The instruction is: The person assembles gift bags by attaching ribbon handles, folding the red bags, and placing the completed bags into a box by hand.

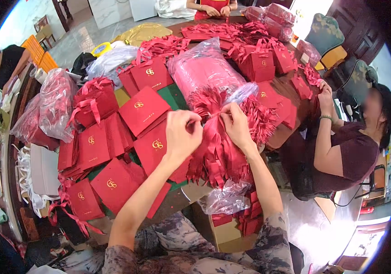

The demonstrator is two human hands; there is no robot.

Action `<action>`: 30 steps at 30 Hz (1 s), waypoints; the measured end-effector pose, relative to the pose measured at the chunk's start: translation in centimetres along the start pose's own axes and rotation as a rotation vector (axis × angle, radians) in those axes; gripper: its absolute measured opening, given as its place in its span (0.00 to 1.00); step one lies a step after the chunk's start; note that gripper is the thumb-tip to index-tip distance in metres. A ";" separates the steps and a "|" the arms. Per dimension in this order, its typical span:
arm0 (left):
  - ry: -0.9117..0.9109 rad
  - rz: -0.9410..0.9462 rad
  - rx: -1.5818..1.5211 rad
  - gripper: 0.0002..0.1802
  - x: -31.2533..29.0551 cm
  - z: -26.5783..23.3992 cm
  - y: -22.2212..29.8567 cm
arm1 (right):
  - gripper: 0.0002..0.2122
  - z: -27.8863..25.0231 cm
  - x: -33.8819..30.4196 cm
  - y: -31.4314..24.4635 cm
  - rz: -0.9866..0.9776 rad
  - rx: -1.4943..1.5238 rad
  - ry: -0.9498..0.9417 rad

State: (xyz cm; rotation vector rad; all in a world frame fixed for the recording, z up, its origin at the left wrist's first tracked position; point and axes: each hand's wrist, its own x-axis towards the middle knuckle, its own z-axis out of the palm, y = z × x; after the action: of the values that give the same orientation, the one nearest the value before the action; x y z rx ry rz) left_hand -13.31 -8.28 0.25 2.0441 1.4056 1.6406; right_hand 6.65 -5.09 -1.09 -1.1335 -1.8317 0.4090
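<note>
A thick bundle of red ribbons (213, 155), gathered at the top with frayed-looking ends, hangs over the near table edge in front of me. Just right of its gathered neck, the thumb and fingers of my right hand (236, 125) are closed on the ribbons. My left hand (184, 132) is at the bundle's left side, its fingers curled into a pinch; whatever it may hold is too small to make out. Under and beside my left forearm lie flat red paper bags (152, 144) with gold print. A second frayed ribbon bundle (261, 116) sits to the right.
Plastic-wrapped red packs (204, 68) lie beyond my hands. More red bags (90, 146) are stacked at left, next to clear-wrapped bundles (56, 102). Below the table edge stands an open cardboard box (227, 235) with red pieces. A co-worker (346, 146) sits at right; others work farther off.
</note>
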 end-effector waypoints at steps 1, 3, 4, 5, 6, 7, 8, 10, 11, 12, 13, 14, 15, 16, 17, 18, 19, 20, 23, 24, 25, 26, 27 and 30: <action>-0.076 -0.031 0.003 0.04 -0.8 -0.1 0.2 | 0.06 0.2 0.0 0.0 -0.001 0.001 -0.004; -0.248 -0.308 -0.090 0.06 -1.3 1.2 -0.5 | 0.04 0.4 -0.2 0.5 0.041 0.117 0.038; -0.240 -0.313 -0.079 0.06 -1.4 1.5 -1.4 | 0.04 0.7 -0.1 1.0 0.005 0.104 0.025; -0.272 -0.345 -0.173 0.08 -1.0 1.9 -2.2 | 0.04 1.0 -0.1 1.3 0.001 0.109 0.018; -0.303 -0.376 -0.268 0.10 -0.9 2.2 -3.0 | 0.05 1.3 -0.2 1.6 0.076 0.205 0.011; -0.306 -0.381 -0.278 0.10 -0.6 2.5 -2.5 | 0.05 1.0 -0.5 2.2 0.161 0.285 0.010; -0.298 -0.436 -0.266 0.11 -0.4 2.7 -1.9 | 0.06 1.0 -0.6 2.9 0.168 0.335 0.015; -0.271 -0.462 -0.198 0.13 -0.2 3.1 -1.6 | 0.05 0.9 -0.9 3.4 0.188 0.376 0.033; -0.268 -0.467 -0.194 0.13 -0.1 3.0 -2.0 | 0.05 1.0 -0.8 3.3 0.202 0.424 0.053; -0.293 -0.448 -0.180 0.13 0.0 2.9 -2.4 | 0.05 1.0 -0.8 3.3 0.250 0.443 0.021; -0.322 -0.430 -0.172 0.14 0.2 2.8 -2.4 | 0.05 1.0 -0.9 3.5 0.254 0.442 0.019; -0.363 -0.471 -0.098 0.13 0.9 2.4 -1.8 | 0.05 1.1 -0.8 3.6 0.242 0.421 0.030; -0.365 -0.474 -0.101 0.13 0.8 2.8 -2.2 | 0.05 1.1 -0.8 3.8 0.231 0.399 0.042; -0.352 -0.447 -0.169 0.12 0.8 2.9 -2.6 | 0.05 1.2 -0.8 4.0 0.231 0.399 0.041; -0.339 -0.418 -0.238 0.11 0.8 3.1 -2.9 | 0.05 1.3 -0.8 4.2 0.236 0.439 0.055; -0.366 -0.455 -0.238 0.10 0.7 3.2 -3.0 | 0.05 1.2 -0.7 4.4 0.241 0.478 0.070; -0.368 -0.456 -0.242 0.10 0.7 3.3 -3.2 | 0.05 1.0 -0.7 4.5 0.242 0.475 0.070; -0.381 -0.387 -0.164 0.10 0.8 3.3 -3.3 | 0.05 0.7 -0.8 4.5 0.252 0.436 0.034; -0.296 -0.251 -0.115 0.10 0.3 3.9 -3.5 | 0.05 0.1 -0.2 3.5 0.316 0.503 -0.027; -0.201 -0.184 -0.141 0.10 0.0 4.2 -3.5 | 0.06 -0.3 -0.2 2.9 0.288 0.418 -0.030; -0.198 -0.185 -0.140 0.10 0.0 4.1 -3.5 | 0.08 -0.9 0.1 1.3 0.258 0.336 -0.034; -0.211 -0.215 -0.178 0.10 -0.1 3.9 -3.6 | 0.09 -1.7 0.5 -0.6 0.168 0.072 -0.043; -0.223 -0.246 -0.216 0.10 -0.2 3.7 -3.7 | 0.09 -1.7 0.8 -1.2 0.164 0.078 -0.047; -0.351 -0.474 -0.310 0.11 0.3 3.3 -2.1 | 0.07 -2.2 1.0 -3.3 0.110 0.054 -0.082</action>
State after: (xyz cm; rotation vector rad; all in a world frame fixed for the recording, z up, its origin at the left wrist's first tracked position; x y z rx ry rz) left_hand -11.74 -5.57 -2.17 1.5737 1.2858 1.1518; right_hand 6.60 -6.30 2.80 -1.1988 -1.8229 0.5729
